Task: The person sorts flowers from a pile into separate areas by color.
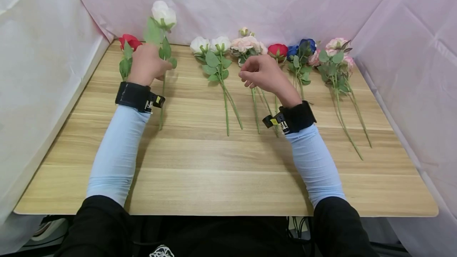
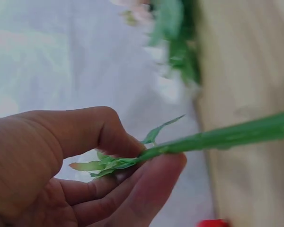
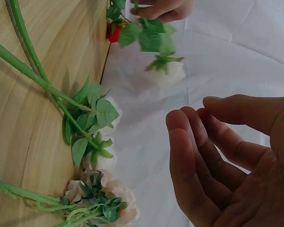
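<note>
Two hands work above a wooden table (image 1: 214,177). Right hand (image 1: 264,75) hovers over the stems of the pink flowers (image 1: 247,45), its fingers (image 3: 194,165) loosely curled and slightly apart, holding nothing. Left hand (image 1: 146,66) pinches a white rose (image 1: 163,12) by its stem between thumb and fingers (image 2: 151,184), bloom raised above the table's far left. Behind lie a red rose (image 1: 130,42), white roses (image 1: 210,44), and blue flowers (image 1: 302,46) in a row.

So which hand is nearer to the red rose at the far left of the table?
Left. The left hand is right beside the red rose, holding a white rose. The right hand hovers mid-table, several flowers away.
</note>
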### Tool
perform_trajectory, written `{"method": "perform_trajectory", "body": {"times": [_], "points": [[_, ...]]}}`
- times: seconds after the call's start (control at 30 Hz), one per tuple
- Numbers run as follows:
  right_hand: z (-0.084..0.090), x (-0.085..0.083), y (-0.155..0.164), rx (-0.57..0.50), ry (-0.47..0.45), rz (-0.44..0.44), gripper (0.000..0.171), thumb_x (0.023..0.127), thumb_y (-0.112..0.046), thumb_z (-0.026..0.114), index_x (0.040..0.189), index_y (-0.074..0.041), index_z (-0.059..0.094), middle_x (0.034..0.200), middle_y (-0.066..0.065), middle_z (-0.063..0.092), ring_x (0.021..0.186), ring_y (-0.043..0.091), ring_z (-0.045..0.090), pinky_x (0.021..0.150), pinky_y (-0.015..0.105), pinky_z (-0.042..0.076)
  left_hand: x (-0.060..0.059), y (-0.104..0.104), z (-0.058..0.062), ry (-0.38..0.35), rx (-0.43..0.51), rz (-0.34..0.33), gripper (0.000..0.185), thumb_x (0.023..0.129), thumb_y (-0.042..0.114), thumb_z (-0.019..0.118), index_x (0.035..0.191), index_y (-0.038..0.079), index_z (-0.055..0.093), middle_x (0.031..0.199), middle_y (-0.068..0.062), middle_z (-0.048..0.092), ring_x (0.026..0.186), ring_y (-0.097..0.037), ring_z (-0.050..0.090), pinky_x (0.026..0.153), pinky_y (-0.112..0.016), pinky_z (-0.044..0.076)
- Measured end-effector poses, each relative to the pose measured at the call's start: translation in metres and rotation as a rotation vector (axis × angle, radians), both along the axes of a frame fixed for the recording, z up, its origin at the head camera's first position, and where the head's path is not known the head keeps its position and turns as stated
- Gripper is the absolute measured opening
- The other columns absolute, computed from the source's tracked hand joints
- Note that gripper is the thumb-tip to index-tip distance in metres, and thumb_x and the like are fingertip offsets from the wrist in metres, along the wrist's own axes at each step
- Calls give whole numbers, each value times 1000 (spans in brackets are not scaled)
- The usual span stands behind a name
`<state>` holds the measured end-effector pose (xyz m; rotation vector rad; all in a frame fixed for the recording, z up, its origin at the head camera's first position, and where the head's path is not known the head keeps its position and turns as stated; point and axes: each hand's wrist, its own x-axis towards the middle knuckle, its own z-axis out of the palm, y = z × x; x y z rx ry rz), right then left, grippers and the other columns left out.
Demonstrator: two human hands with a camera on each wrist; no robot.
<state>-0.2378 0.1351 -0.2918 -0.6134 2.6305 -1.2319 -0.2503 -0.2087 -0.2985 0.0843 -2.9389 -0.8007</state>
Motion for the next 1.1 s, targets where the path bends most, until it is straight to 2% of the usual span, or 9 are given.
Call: {"method": "perform_trajectory", "body": {"times": [0.03,0.13,0.23,0.37,0.53,0.67,0.77,0.9,1.1], "points": [[0,0,0,1,-1,-2,16,102,-20,65,110,-6,70,94,10,73,77,19,72,71,29,61,2,2,6,9,15,-3,21,89,21,72,95,2,66,70,-8,70,53,-18,70,72,-36,51],[1,0,0,8,-6,-6,17,102,-20,65,110,-6,70,94,9,73,77,19,72,71,29,61,9,9,20,36,33,-18,21,90,23,71,83,3,67,52,6,63,42,-5,62,64,-30,48],[1,0,0,10,-12,-6,17,102,-20,66,110,-6,70,96,12,73,77,19,72,71,29,61,14,15,29,55,24,-37,29,90,24,69,69,5,67,43,13,57,39,1,57,59,-28,45],[1,1,0,12,-15,-9,17,102,-20,66,109,-6,70,96,13,73,77,19,72,71,29,61,19,22,36,47,30,-43,33,91,24,69,63,7,66,43,11,57,41,-2,61,56,-29,45],[-1,1,1,15,-20,-7,18,102,-21,66,110,-6,70,95,9,72,79,19,72,72,29,61,21,28,37,39,56,-65,29,91,23,67,68,5,68,47,10,60,43,-3,63,61,-28,46],[0,3,-3,18,-21,8,18,103,-22,64,111,-6,70,99,13,73,81,21,72,74,30,61,23,37,38,-48,220,-112,22,94,23,66,85,2,69,60,6,68,55,-8,72,67,-22,57],[0,5,-9,5,-16,21,19,103,-23,64,111,-6,70,99,14,72,81,21,71,75,33,61,26,47,38,-129,399,-149,17,97,19,67,97,2,68,74,3,72,67,-15,77,68,-28,63],[-4,6,-18,-47,4,28,21,103,-25,65,111,-6,70,94,12,73,79,22,72,74,38,62,31,68,34,-150,536,-219,17,98,12,66,109,-1,67,86,-3,74,74,-20,76,72,-32,64],[-10,10,-31,-134,-6,49,29,100,-33,69,113,-7,68,92,16,75,76,27,74,67,34,62,38,98,23,-143,624,-337,17,97,8,63,112,-1,65,93,-10,76,78,-25,77,74,-34,64]]}}
